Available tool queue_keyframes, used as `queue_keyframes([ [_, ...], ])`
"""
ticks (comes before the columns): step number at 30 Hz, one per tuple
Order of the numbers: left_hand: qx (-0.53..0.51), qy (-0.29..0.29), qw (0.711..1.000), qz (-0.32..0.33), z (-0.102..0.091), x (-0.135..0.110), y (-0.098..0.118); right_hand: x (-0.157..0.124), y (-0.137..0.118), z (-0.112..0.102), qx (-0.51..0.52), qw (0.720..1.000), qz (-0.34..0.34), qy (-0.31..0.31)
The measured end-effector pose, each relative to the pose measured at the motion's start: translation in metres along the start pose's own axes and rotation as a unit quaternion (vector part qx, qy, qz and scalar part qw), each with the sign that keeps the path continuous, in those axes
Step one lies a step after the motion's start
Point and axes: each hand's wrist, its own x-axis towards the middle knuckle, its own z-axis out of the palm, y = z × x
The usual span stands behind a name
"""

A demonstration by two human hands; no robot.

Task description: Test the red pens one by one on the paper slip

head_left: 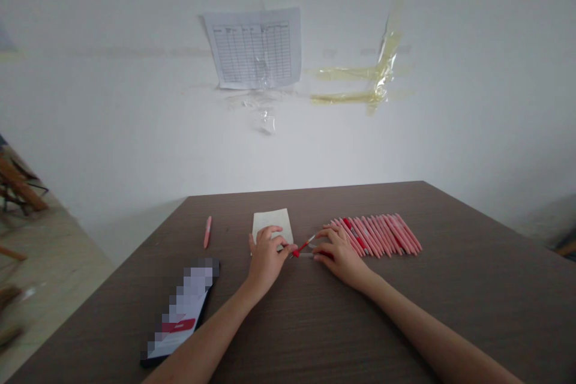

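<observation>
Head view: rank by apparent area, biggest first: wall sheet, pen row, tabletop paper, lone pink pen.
1. Wall sheet
2. Pen row
3. Tabletop paper, partly covered by the left hand
4. Lone pink pen

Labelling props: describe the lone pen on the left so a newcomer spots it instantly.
On the brown table, find the phone at left. Past its far end lies a pink pen, set apart from the row of pens at right.
</observation>
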Motion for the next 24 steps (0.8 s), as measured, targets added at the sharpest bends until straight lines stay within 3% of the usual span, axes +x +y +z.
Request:
queue_keyframes([
  [7, -0.009, 0.022, 1.0, -0.007, -0.0002, -0.002, 0.0029, 0.0005, -0.0023, -0.0045, 0.015, 1.0, 0.003, 0.011],
  [24, -0.056, 0.0, 0.998, 0.024, 0.0072, -0.0052, 0.005, 0.0029, 0.0057, -0.0041, 0.02, 0.999, -0.014, 0.043],
])
